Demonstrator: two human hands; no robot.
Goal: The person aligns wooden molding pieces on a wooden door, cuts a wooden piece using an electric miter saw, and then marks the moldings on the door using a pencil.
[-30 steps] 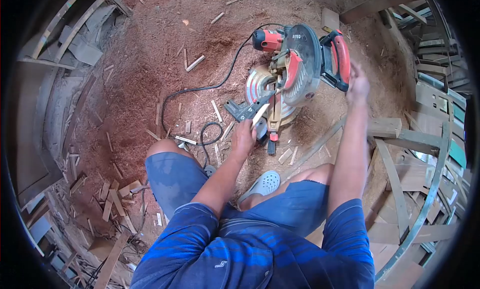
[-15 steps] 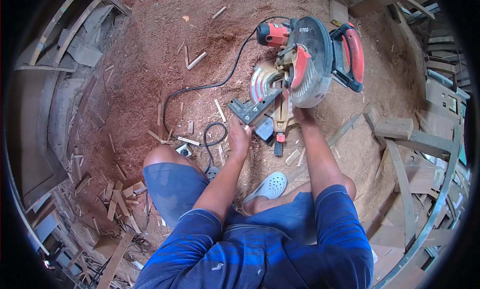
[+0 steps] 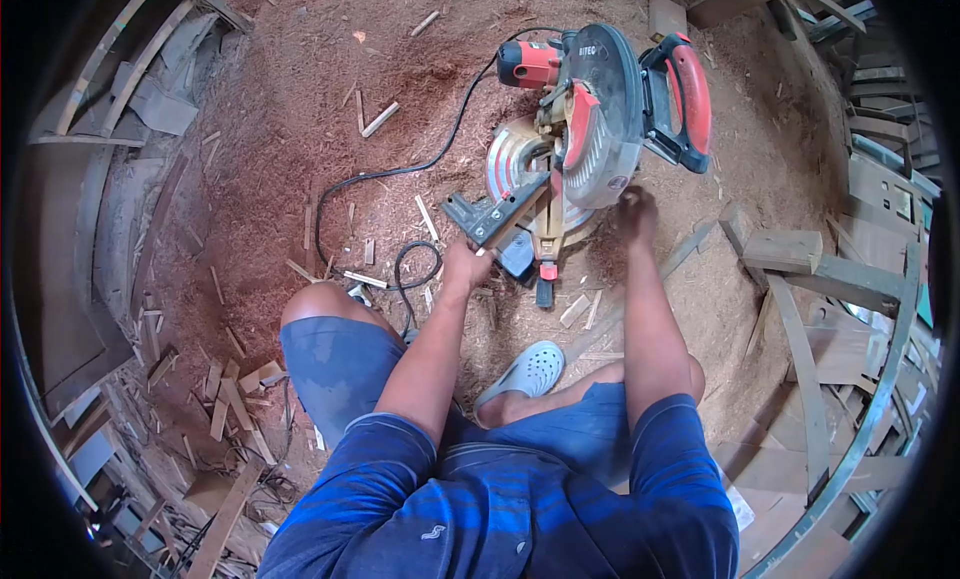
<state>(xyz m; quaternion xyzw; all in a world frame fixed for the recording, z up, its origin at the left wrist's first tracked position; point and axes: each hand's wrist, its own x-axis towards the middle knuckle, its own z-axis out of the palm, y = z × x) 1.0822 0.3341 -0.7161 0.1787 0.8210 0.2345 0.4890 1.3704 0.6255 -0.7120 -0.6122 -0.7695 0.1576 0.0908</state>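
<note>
A miter saw (image 3: 600, 109) with a black and red handle (image 3: 692, 104) stands on the ground, its head raised. My left hand (image 3: 466, 267) is closed around the end of a small wood strip (image 3: 484, 251), beside the saw's dark fence (image 3: 497, 217). Just right of the blade guard is my right hand (image 3: 636, 217), with its fingers curled in shadow. Whether anything is between those fingers is too dark to make out. The handle is above my right hand, apart from it.
A black cable (image 3: 440, 159) curves over the sawdust left of the saw. Wood offcuts (image 3: 235, 404) lie at the lower left. Timber frames (image 3: 840, 279) stand on the right. My shoe (image 3: 530, 369) is below the saw.
My right hand has left the saw handle, gone down beside the blade guard and then moved slightly right. My left hand has drawn back a little, and the long part of the strip no longer shows.
</note>
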